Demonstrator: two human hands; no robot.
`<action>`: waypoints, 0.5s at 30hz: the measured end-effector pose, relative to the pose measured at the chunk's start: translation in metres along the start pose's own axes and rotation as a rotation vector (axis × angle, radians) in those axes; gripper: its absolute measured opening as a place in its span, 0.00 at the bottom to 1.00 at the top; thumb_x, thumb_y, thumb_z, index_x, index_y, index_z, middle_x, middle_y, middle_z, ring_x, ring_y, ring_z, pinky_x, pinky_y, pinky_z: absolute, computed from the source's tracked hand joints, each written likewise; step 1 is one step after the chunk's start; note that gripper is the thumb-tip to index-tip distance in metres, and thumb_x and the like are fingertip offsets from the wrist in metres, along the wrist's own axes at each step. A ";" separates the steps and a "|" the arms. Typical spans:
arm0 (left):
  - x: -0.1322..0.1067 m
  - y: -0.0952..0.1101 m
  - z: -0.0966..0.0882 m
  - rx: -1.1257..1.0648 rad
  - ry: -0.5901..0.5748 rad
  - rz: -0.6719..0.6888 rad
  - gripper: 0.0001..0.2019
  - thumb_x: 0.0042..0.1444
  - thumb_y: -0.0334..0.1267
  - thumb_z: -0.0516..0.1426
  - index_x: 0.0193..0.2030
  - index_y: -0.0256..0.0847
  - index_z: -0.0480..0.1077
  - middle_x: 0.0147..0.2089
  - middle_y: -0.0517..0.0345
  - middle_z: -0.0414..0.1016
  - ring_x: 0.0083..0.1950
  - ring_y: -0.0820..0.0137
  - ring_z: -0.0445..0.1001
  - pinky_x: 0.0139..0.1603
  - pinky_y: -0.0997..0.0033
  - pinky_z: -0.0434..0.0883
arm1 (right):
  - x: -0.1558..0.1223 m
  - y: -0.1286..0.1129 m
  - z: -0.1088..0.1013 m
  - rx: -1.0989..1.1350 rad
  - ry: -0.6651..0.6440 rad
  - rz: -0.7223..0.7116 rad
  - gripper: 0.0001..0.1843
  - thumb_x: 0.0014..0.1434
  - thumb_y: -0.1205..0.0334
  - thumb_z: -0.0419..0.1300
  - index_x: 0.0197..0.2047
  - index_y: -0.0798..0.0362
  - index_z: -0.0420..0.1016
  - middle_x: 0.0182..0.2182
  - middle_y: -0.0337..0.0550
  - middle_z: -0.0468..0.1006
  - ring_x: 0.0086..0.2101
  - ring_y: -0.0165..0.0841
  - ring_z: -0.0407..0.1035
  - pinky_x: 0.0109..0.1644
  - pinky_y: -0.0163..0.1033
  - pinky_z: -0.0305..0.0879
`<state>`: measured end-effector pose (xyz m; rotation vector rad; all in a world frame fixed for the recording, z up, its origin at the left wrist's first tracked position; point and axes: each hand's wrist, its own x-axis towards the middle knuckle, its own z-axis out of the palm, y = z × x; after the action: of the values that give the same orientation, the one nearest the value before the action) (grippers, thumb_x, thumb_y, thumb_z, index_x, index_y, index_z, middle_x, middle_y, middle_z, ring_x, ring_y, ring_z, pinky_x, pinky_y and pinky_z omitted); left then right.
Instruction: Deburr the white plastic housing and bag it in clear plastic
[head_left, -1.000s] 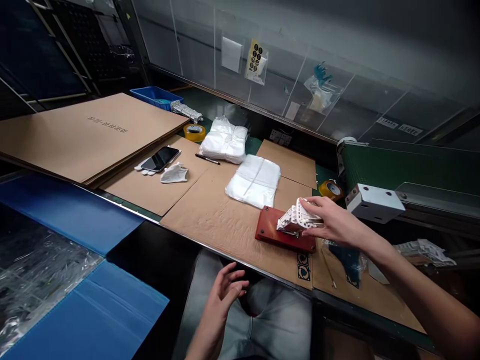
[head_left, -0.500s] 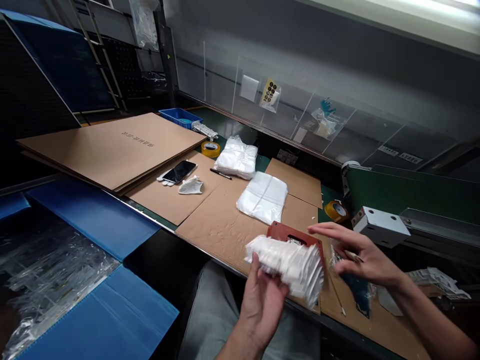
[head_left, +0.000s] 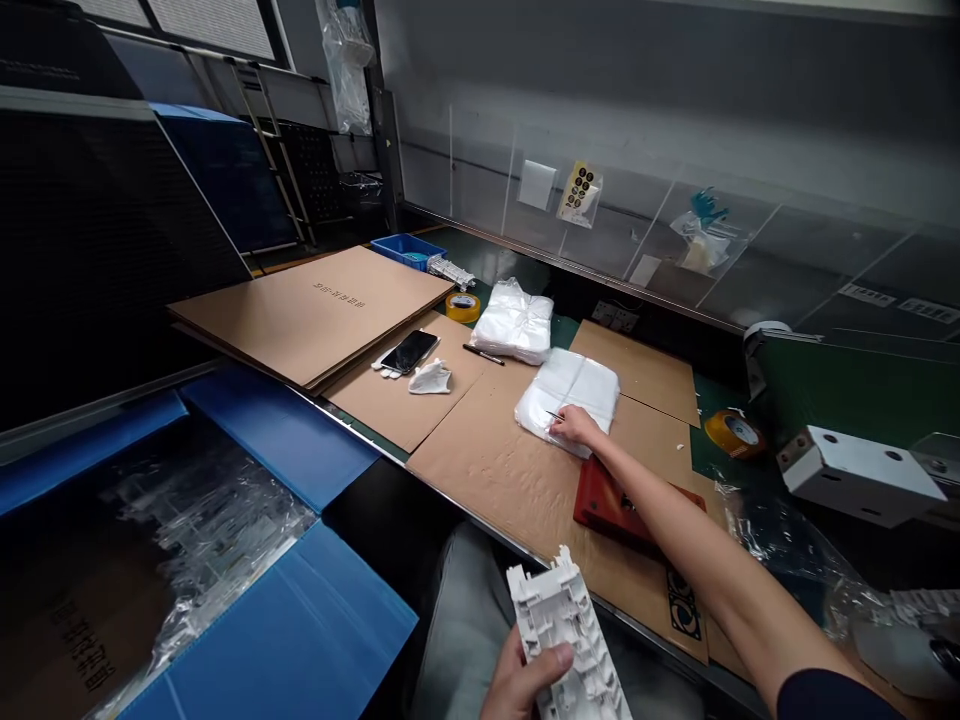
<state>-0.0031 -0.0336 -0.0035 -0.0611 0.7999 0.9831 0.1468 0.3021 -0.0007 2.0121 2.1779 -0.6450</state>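
Note:
My left hand (head_left: 525,678) is closed round a long white molded plastic part (head_left: 566,625) with ribs and small compartments, held tilted above my lap. Stretched out over the workbench, my right hand (head_left: 576,425) rests at the near edge of a flat stack of clear plastic bags (head_left: 577,380). A thin dark pointed tool (head_left: 555,415) sticks out from its closed fingers; whether they also pinch a bag I cannot tell. Under my right forearm lies a red fixture block (head_left: 600,497), partly hidden.
A second bag stack (head_left: 514,320), a phone (head_left: 412,351), a white glove (head_left: 430,377), a pen (head_left: 484,354) and tape rolls (head_left: 463,306) lie on the bench. Cardboard sheets (head_left: 300,315) are piled left. An open blue box (head_left: 262,620) holds bagged parts. A white metal block (head_left: 859,475) stands right.
My right hand has moved from beside the white plastic part to the bag stack. My left hand has lowered and turned the part more upright. The view has swung left.

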 end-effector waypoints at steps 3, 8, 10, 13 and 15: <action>-0.001 0.002 -0.005 0.047 -0.036 -0.009 0.44 0.35 0.41 0.73 0.61 0.30 0.65 0.41 0.41 0.82 0.48 0.44 0.79 0.51 0.51 0.71 | 0.006 0.003 0.001 -0.030 -0.015 0.020 0.18 0.66 0.54 0.61 0.54 0.56 0.73 0.51 0.47 0.75 0.47 0.39 0.73 0.50 0.49 0.74; 0.000 0.007 -0.006 0.092 -0.107 -0.027 0.38 0.35 0.42 0.74 0.54 0.32 0.71 0.41 0.43 0.81 0.46 0.47 0.79 0.50 0.53 0.71 | 0.002 0.013 -0.018 -0.065 0.002 0.049 0.17 0.67 0.54 0.61 0.55 0.55 0.73 0.52 0.48 0.75 0.48 0.39 0.73 0.51 0.49 0.73; 0.000 0.009 -0.006 0.110 -0.108 -0.023 0.35 0.36 0.43 0.74 0.52 0.33 0.72 0.41 0.43 0.81 0.45 0.48 0.79 0.49 0.55 0.71 | -0.002 0.017 -0.030 -0.067 -0.013 0.045 0.17 0.67 0.55 0.61 0.55 0.55 0.72 0.51 0.48 0.75 0.47 0.39 0.73 0.50 0.49 0.74; -0.001 0.013 -0.006 0.089 -0.079 -0.011 0.33 0.37 0.41 0.73 0.52 0.35 0.72 0.42 0.44 0.81 0.47 0.49 0.79 0.50 0.55 0.71 | -0.012 0.023 -0.048 -0.056 -0.059 0.026 0.18 0.67 0.54 0.61 0.55 0.55 0.72 0.52 0.48 0.74 0.48 0.40 0.73 0.50 0.49 0.74; -0.002 0.015 -0.006 0.068 -0.075 -0.017 0.34 0.37 0.41 0.73 0.53 0.35 0.71 0.42 0.43 0.81 0.47 0.48 0.79 0.51 0.53 0.71 | -0.020 0.026 -0.060 -0.038 -0.099 0.011 0.19 0.66 0.54 0.61 0.56 0.55 0.72 0.53 0.48 0.74 0.48 0.40 0.73 0.50 0.49 0.74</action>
<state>-0.0188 -0.0286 -0.0018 0.0271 0.7625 0.9362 0.1865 0.3068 0.0548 1.9290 2.1063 -0.6804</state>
